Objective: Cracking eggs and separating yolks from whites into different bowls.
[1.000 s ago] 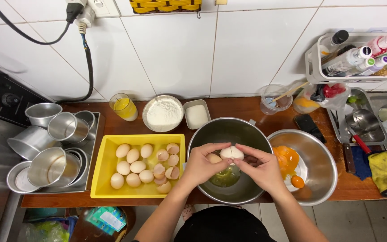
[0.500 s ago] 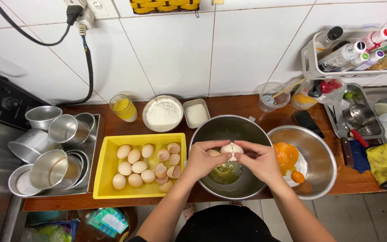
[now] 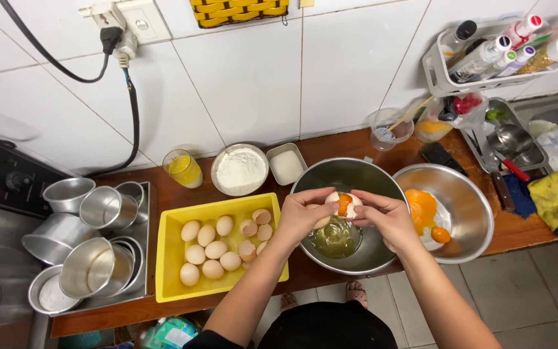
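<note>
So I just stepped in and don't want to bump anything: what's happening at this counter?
A person is pulling a cracked egg apart with the left hand and right hand over a steel bowl; the orange yolk shows in the split and clear white hangs into the bowl. A second steel bowl on the right holds yolks. A yellow tray on the left holds whole eggs and empty shells.

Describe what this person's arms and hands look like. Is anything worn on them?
Both hands, left and right, are bare: no gloves, rings or watch visible. The forearms are uncovered to the elbow. A dark sleeve edge shows on the left arm at the bottom of the view.
</note>
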